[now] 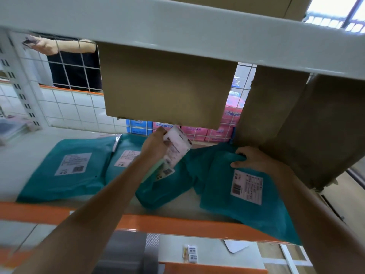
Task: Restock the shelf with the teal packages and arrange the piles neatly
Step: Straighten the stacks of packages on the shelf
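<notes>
Several teal packages with white labels lie on the white shelf. One flat package is at the left, a second just behind my left forearm. My left hand grips a white labelled packet, lifted over a crumpled teal package in the middle. My right hand grips the far edge of the right teal package, whose near corner hangs over the orange shelf edge.
A brown cardboard box stands at the back centre and a bigger one at the right, close to my right hand. A wire grid backs the shelf; another person's arm shows behind it. The upper shelf beam hangs low overhead.
</notes>
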